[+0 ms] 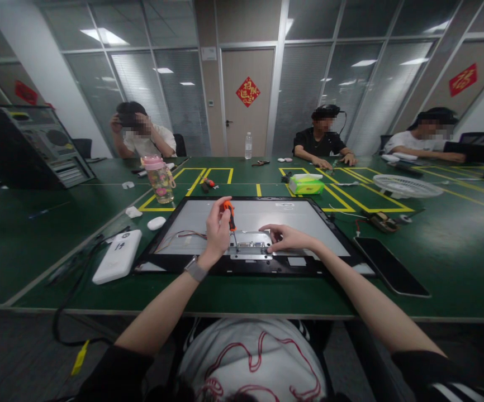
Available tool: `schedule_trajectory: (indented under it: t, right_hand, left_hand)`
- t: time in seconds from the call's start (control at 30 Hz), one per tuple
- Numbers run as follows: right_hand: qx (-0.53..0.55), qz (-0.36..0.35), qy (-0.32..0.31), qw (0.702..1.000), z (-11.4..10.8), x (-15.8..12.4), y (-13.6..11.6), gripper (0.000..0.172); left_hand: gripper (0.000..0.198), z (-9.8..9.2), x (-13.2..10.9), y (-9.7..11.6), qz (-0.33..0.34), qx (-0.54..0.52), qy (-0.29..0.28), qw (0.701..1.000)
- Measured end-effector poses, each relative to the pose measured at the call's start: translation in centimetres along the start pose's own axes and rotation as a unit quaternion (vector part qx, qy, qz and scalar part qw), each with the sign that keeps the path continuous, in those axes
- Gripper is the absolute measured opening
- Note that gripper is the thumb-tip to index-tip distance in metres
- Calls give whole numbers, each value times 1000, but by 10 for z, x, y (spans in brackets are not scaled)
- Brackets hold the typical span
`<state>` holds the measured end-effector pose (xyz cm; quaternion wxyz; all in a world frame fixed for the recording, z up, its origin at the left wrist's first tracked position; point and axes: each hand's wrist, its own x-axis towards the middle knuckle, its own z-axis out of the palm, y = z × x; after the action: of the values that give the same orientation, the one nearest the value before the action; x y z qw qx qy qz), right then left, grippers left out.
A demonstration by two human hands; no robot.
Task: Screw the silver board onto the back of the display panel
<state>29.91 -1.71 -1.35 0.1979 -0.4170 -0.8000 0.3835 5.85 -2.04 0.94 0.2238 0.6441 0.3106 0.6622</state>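
Note:
A flat display panel (304,220) with a black frame lies back side up on the green table in front of me. My left hand (218,226) is closed around the orange and black handle of a screwdriver (230,215). Its thin shaft points down to a metal bracket (250,240) at the panel's near edge. My right hand (286,237) rests at the bracket's right end, thumb and fingers curved and apart, touching its edge. Whether a small part sits between those fingertips I cannot make out. Thin wires (183,234) lie across the panel's left side.
Left of the panel are a white power bank (118,257) and a pink-lidded bottle (159,181); a computer case (36,145) stands farther left. To the right lie a phone (390,265) and a fan grille (405,185). A green tissue pack (306,184) sits behind. Several people sit across the table.

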Motion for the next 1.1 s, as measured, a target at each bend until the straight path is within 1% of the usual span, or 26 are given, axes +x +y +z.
schedule_trajectory:
  t: [0.5,0.87,1.1]
  right_hand:
    - [-1,9,2,1000,0,-1,-4,79]
    - [-6,12,1,1000,0,-2,-7,78]
    - [0,8,2,1000,0,-2,-5,76]
  left_hand:
    - [27,1,0,0,2,13,1,1000]
    - [27,1,0,1,-3,7,-1,1000]
    - [28,1,0,0,-2,17,3,1000]
